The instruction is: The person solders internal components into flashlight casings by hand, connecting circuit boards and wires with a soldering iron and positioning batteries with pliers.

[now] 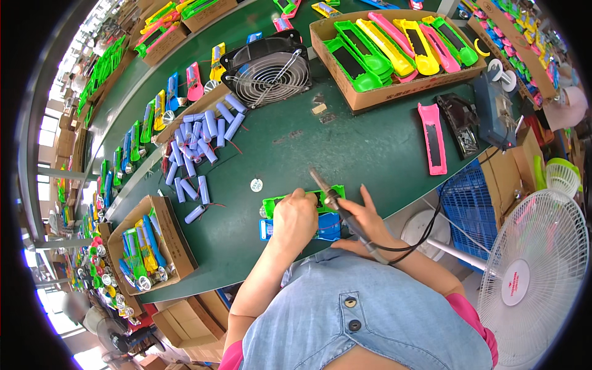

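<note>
My left hand (295, 216) is closed, its fingers bunched down over a green plastic casing (277, 202) near the table's front edge. What its fingertips pinch is hidden under the hand. In my right hand (368, 223) is a soldering iron (333, 198) with a dark handle. The iron's metal tip points up and left, above the right end of the green casing. Directly on the near side of that casing lies a blue casing (328, 227), partly covered by my left hand.
Purple cylindrical batteries (206, 132) with wires lie heaped to the left. Behind stand a metal-grilled fan (271, 77) and a carton (394, 92) of coloured casings. A pink casing (433, 139) lies at right; another carton (179, 253) sits front left. The iron's cord (425, 231) trails right.
</note>
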The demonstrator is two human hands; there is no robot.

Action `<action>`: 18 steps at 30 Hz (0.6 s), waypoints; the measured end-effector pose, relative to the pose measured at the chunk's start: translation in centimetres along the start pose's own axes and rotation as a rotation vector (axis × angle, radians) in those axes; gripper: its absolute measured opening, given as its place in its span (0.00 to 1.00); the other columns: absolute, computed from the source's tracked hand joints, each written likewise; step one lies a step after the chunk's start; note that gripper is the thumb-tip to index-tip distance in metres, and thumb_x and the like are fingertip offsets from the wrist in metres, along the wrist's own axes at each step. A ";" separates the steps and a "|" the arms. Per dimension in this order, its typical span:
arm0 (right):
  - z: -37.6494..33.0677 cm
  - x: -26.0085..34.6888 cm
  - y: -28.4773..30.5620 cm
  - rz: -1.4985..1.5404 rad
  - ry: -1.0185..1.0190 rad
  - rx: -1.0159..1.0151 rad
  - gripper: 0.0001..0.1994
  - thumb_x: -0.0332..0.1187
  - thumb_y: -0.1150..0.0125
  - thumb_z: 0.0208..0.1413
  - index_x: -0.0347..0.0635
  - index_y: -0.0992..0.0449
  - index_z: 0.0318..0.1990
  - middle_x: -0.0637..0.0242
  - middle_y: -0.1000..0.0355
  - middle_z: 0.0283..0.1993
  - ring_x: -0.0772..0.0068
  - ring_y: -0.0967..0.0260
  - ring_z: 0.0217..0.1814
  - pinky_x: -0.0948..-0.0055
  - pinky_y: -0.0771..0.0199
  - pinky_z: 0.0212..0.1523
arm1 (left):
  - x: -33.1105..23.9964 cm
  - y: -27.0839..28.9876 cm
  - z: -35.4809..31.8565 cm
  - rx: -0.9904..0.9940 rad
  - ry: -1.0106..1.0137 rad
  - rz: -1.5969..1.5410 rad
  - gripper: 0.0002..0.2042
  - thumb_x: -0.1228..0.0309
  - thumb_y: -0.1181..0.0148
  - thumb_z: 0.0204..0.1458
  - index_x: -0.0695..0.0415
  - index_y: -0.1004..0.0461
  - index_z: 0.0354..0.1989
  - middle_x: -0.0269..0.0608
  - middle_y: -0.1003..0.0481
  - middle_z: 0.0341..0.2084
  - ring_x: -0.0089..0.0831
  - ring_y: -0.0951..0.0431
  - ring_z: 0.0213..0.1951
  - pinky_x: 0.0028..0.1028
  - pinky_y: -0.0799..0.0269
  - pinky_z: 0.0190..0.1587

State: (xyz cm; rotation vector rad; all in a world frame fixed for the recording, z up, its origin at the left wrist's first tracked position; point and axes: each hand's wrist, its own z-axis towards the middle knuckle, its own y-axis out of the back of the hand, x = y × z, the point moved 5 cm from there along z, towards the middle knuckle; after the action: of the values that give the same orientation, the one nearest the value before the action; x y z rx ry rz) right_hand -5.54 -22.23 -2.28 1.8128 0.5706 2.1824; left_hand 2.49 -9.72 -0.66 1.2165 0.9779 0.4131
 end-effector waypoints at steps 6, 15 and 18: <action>-0.1 -0.6 -0.9 -0.091 0.134 0.032 0.36 0.36 0.30 0.37 0.39 0.42 0.55 0.56 0.31 0.43 0.58 0.32 0.46 0.42 0.72 0.66 | 0.4 0.2 -0.4 0.055 0.026 -0.011 0.04 0.79 0.45 0.39 0.61 0.26 0.26 0.47 0.30 0.24 0.44 0.27 0.29 0.37 0.31 0.33; 2.5 -1.5 1.3 -0.135 0.030 0.090 0.33 0.34 0.32 0.37 0.38 0.37 0.55 0.61 0.32 0.49 0.61 0.32 0.49 0.47 0.75 0.68 | -0.2 3.2 -3.9 -0.084 -0.359 -0.209 0.10 0.78 0.39 0.34 0.56 0.24 0.29 0.35 0.28 0.31 0.34 0.29 0.33 0.30 0.31 0.35; 3.2 -1.4 1.6 -0.157 0.075 0.088 0.35 0.34 0.30 0.35 0.42 0.37 0.56 0.63 0.33 0.53 0.61 0.34 0.52 0.47 0.72 0.68 | 0.1 1.6 -4.3 -0.293 -0.318 -0.241 0.09 0.79 0.37 0.34 0.57 0.25 0.28 0.37 0.27 0.30 0.35 0.29 0.30 0.29 0.32 0.34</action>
State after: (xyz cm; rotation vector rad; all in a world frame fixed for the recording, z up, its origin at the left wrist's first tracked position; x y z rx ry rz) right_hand -2.05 -23.77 -2.31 1.6709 0.8089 2.1575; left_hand -0.57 -6.59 0.69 0.8549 0.7468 0.1576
